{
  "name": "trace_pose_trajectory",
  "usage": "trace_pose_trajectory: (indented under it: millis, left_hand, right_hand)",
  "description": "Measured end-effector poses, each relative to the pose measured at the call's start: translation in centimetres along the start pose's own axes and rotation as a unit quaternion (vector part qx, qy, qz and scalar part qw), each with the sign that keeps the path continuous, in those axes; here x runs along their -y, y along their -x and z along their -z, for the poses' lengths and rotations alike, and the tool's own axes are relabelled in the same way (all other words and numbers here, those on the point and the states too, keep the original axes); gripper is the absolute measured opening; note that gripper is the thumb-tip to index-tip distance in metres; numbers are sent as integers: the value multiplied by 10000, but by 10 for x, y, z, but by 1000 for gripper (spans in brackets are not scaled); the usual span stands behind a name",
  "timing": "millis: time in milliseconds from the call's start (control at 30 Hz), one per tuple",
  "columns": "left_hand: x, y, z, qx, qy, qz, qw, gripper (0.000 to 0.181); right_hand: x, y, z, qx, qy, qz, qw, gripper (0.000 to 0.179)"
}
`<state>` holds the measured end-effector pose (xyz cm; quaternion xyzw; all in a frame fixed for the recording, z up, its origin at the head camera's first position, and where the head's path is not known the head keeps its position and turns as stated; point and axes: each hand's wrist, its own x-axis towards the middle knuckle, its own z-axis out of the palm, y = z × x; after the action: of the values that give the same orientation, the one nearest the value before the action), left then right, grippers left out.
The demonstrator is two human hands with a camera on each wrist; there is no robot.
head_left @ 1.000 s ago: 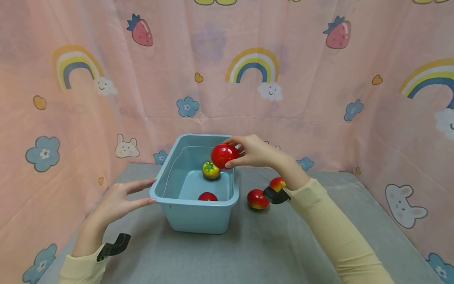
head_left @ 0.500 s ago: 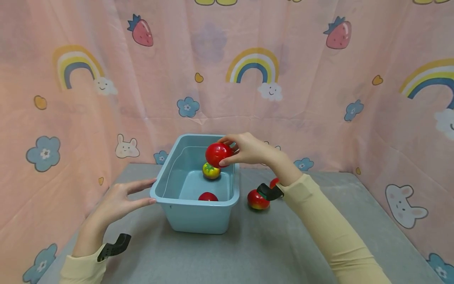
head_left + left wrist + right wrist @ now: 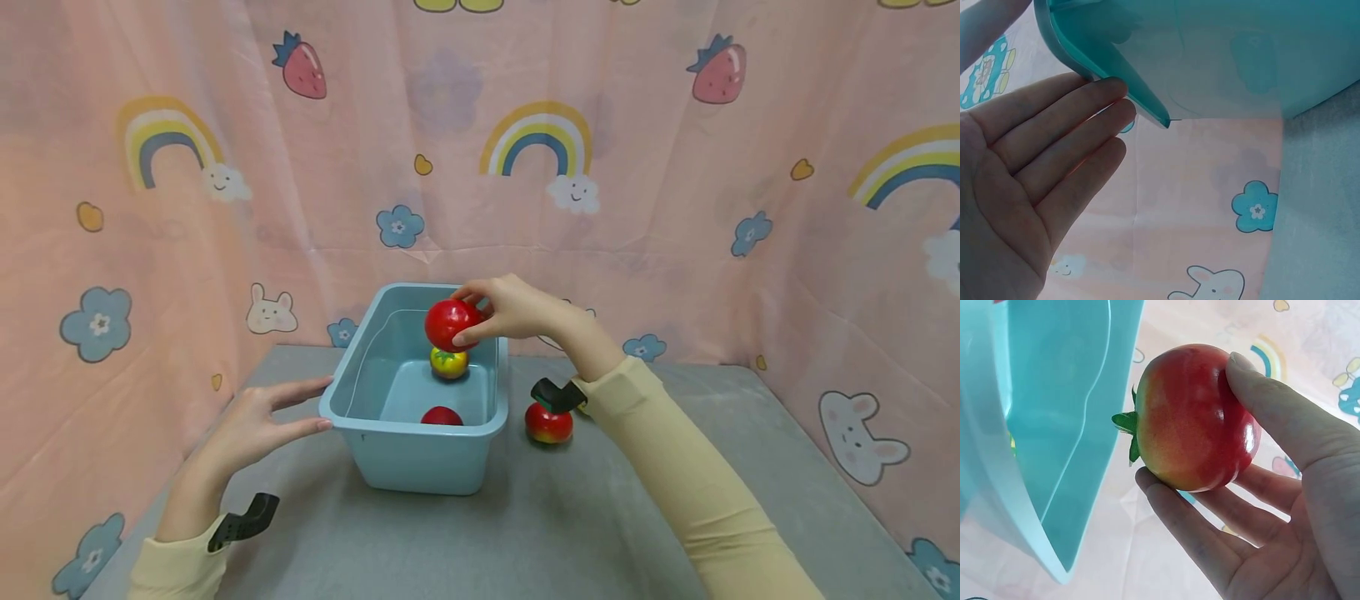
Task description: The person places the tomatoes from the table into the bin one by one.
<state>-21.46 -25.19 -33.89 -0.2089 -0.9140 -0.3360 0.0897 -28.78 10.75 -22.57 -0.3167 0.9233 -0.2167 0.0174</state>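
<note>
My right hand (image 3: 501,310) grips a glossy red tomato (image 3: 448,323) above the far right part of a light blue bin (image 3: 420,460); the right wrist view shows the tomato (image 3: 1194,419) pinched between thumb and fingers (image 3: 1197,544), green stalk toward the bin wall (image 3: 1054,425). Inside the bin lie a yellow tomato (image 3: 448,363) and a red one (image 3: 441,416). My left hand (image 3: 258,421) rests flat with straight fingers (image 3: 1066,134) against the bin's left rim (image 3: 1110,69).
A red and yellow fruit (image 3: 548,423) sits on the grey table (image 3: 525,533) just right of the bin, partly behind my right wrist. A pink printed curtain (image 3: 675,208) closes in the back and both sides.
My right hand has carried the red tomato leftward, from the bin's right rim to over its inside. The left hand and bin stay put.
</note>
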Motion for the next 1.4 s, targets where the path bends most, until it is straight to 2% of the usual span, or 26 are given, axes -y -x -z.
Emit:
trace_pose_trajectory:
  millis: [600, 833, 1067, 1400]
  left_hand:
    - [0, 0, -2, -31, 15, -34, 10000, 55]
    - [1, 0, -2, -56, 19, -35, 10000, 55]
    - [0, 0, -2, -78, -34, -63, 9999, 55]
    - [-2, 1, -2, -54, 53, 16, 10000, 55]
  right_hand:
    - [-4, -17, -7, 173, -19, -48, 9998, 61]
    - [-14, -20, -10, 253, -310, -39, 9992, 60]
    - [-23, -10, -7, 121, -347, -130, 9992, 59]
    - [-30, 15, -7, -217, -408, 127, 9989, 54]
